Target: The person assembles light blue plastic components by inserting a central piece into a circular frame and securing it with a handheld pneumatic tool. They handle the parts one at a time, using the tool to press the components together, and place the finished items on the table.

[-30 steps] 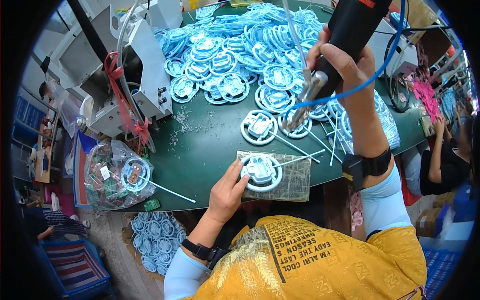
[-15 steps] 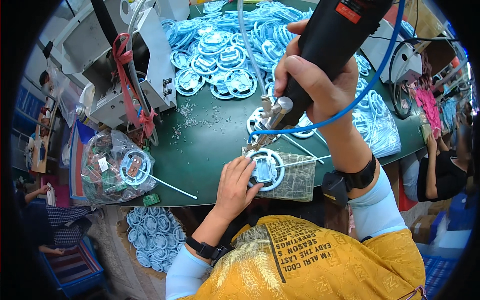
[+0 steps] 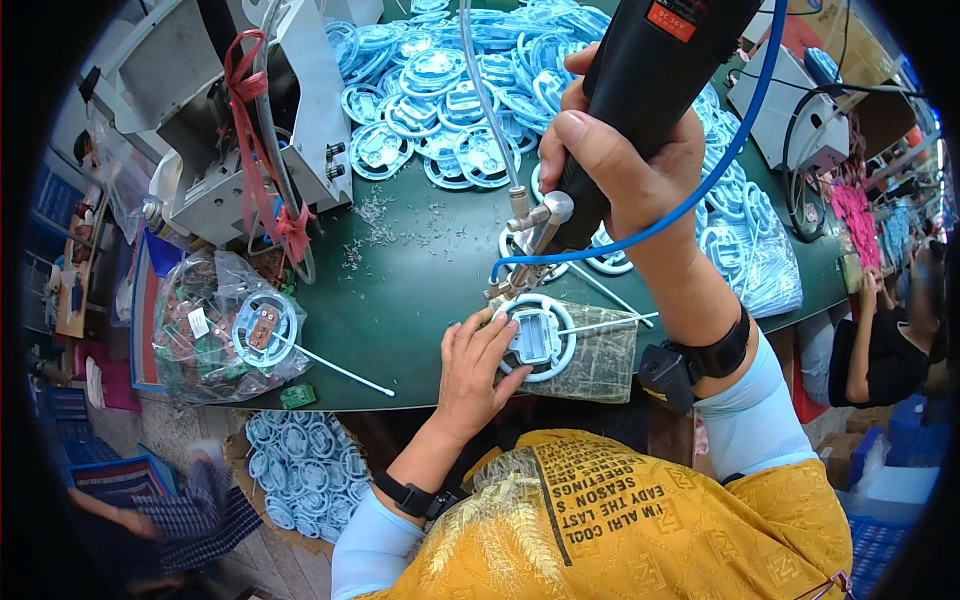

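My right hand (image 3: 635,170) is wrapped round a black power screwdriver (image 3: 655,85), held slanting with its metal nose (image 3: 530,250) down to the left. The nose meets the upper left rim of a light blue plastic ring (image 3: 570,345) with a rectangular recess in its middle. My left hand (image 3: 475,365) holds this ring at its left side, fingers on the rim and thumb at the lower edge. A thin white stick (image 3: 610,323) reaches right from the ring. Beneath lies a flat tape-wrapped block (image 3: 605,375). The driver's tip is partly hidden by the fingers.
Blue plastic rings (image 3: 440,75) are heaped at the back. Small screws (image 3: 375,225) lie scattered on the green table (image 3: 370,310). A bag of circuit boards (image 3: 190,345) bears another ring at left. A grey machine (image 3: 310,150) stands behind it; a blue hose (image 3: 735,180) loops past my right arm.
The view has shifted slightly. My hands keep their places, with the driver's nose still at the ring's upper left rim. A person at lower left has moved, their arm now blurred.
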`<act>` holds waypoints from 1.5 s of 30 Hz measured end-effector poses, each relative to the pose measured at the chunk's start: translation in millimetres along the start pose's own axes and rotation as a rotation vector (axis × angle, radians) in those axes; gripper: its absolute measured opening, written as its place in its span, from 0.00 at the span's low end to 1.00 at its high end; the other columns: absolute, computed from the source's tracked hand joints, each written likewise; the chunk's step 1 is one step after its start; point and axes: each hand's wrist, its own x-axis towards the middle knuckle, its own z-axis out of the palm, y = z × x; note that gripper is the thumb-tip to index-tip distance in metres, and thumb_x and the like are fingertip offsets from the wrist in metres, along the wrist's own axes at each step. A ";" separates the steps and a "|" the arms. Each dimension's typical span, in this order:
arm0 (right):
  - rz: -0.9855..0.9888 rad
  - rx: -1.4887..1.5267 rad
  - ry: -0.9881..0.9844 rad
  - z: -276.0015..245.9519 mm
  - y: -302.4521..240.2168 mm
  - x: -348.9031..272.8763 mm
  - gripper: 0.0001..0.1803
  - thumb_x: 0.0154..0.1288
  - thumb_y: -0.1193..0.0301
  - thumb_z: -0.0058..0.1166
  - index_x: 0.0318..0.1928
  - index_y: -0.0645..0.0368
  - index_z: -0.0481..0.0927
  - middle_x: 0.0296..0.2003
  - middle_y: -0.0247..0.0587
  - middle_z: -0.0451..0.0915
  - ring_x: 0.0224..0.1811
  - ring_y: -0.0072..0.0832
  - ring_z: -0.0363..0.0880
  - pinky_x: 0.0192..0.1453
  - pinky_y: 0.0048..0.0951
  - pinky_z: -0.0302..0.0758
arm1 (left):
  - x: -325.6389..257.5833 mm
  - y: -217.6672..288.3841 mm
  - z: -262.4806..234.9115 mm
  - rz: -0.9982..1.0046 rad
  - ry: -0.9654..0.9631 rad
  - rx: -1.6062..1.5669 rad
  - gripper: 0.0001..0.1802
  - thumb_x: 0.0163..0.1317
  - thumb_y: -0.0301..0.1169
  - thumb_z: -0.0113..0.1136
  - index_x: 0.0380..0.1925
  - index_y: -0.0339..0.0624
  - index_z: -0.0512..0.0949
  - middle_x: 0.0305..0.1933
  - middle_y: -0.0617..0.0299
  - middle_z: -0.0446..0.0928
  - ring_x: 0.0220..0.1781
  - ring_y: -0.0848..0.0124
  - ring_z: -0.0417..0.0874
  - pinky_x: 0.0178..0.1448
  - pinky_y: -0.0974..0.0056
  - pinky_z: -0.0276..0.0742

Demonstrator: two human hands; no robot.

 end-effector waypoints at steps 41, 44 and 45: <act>-0.097 0.118 -0.048 25.4 -34.5 -13.1 0.21 0.61 0.75 0.50 0.55 0.67 0.69 0.27 0.41 0.73 0.23 0.31 0.78 0.26 0.30 0.77 | -7.3 -18.1 -15.6 -0.067 0.192 -0.092 0.07 0.57 0.25 0.64 0.36 0.41 0.82 0.56 0.53 0.79 0.65 0.52 0.73 0.68 0.48 0.60; -0.070 0.070 -0.041 28.4 -31.8 -18.6 0.22 0.60 0.77 0.51 0.55 0.68 0.69 0.27 0.41 0.73 0.23 0.31 0.78 0.27 0.29 0.77 | -5.1 -10.1 -17.0 -0.064 0.145 -0.130 0.30 0.53 0.33 0.70 0.57 0.39 0.73 0.62 0.51 0.74 0.68 0.54 0.70 0.70 0.46 0.56; -0.066 0.067 -0.039 28.2 -29.2 -19.6 0.22 0.60 0.77 0.51 0.55 0.68 0.69 0.27 0.41 0.73 0.23 0.30 0.78 0.27 0.29 0.77 | -3.0 -5.5 -17.4 -0.082 0.138 -0.164 0.37 0.52 0.35 0.72 0.62 0.39 0.70 0.64 0.50 0.72 0.68 0.54 0.69 0.71 0.46 0.55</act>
